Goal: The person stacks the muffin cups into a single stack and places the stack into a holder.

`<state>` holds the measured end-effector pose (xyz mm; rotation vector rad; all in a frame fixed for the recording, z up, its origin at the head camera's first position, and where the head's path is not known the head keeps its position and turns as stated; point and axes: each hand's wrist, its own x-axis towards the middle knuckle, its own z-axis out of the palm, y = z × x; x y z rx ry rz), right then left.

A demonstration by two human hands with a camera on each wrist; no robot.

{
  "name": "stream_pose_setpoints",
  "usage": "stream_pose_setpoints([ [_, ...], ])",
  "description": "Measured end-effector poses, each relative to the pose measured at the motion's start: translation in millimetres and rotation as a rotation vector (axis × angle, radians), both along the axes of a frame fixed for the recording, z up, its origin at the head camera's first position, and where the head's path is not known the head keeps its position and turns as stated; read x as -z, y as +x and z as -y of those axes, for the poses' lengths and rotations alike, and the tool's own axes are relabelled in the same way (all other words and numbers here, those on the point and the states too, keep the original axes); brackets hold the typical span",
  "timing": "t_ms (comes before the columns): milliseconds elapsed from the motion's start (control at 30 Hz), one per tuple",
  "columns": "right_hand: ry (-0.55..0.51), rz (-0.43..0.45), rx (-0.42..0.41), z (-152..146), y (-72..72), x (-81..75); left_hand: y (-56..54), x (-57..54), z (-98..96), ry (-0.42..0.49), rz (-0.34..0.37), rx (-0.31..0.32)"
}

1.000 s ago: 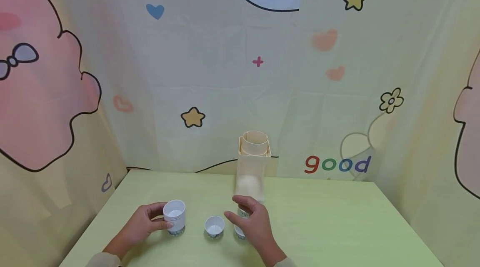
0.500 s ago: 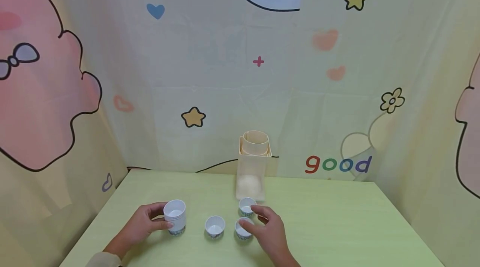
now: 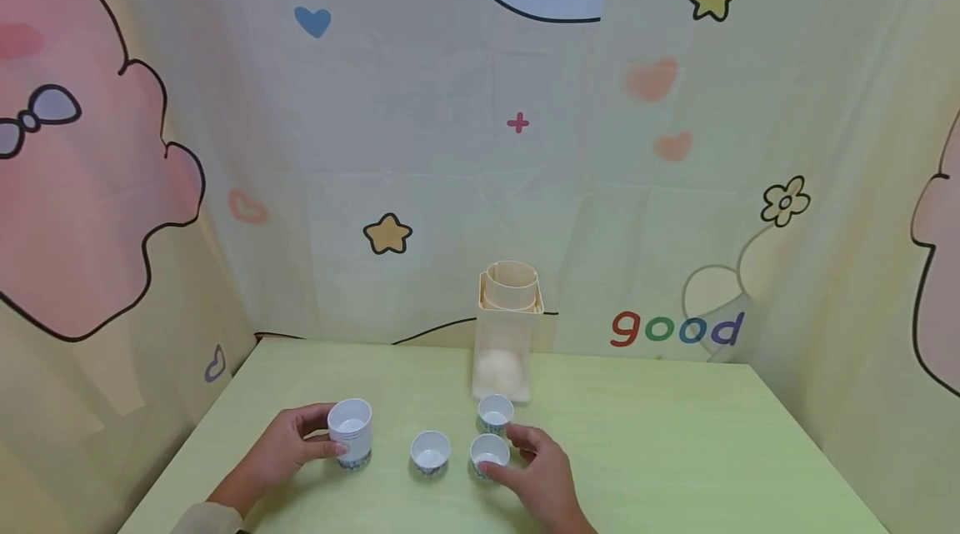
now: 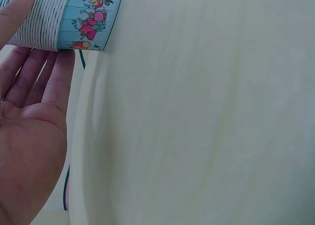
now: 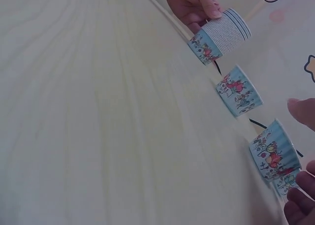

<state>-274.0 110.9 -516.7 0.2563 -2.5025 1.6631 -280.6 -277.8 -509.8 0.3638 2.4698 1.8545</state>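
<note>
My left hand (image 3: pixel 296 451) grips a stack of nested paper cups (image 3: pixel 351 441), thumb in front and fingers behind. White rims are layered above the light-blue, strawberry-printed bottom cup, which shows in the left wrist view. To its right stands a single paper cup (image 3: pixel 430 454). My right hand (image 3: pixel 546 477) is spread at the right side of another paper cup (image 3: pixel 489 452), its thumb close by the front and its forefinger near the back. In the right wrist view a gap shows between the thumb (image 5: pixel 301 112) and this cup. A third single cup (image 3: pixel 495 413) stands just behind.
A cream-coloured dispenser-like holder (image 3: pixel 501 342) with a round tube on top stands at the back of the pale green table (image 3: pixel 660 442). Behind it hangs a cartoon-printed curtain (image 3: pixel 450 117), with more curtain along both sides.
My right hand has drawn back to the right and down from over the two right cups, uncovering them, and its fingers now lie around the nearer one. The left hand and stack stay put.
</note>
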Motion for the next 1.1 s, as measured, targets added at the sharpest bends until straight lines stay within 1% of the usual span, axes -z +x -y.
stream_pose_setpoints([
  [167,0.055,-0.009,-0.004,-2.3,-3.1,6.0,0.0,1.1,0.0,0.001,0.003,0.003],
  [433,0.03,-0.03,-0.041,-0.5,-5.1,7.1,-0.3,0.8,-0.9,0.002,0.006,-0.008],
  [633,0.038,-0.03,-0.044,1.1,-3.3,3.5,-0.3,0.8,-1.3,0.004,0.007,0.0],
  [867,0.072,-0.038,-0.05,0.1,-6.6,10.7,0.5,2.3,-0.4,0.005,0.017,-0.006],
  [1100,0.067,-0.055,-0.057,0.9,-7.8,8.5,-0.3,0.2,0.6,0.009,0.0,0.006],
])
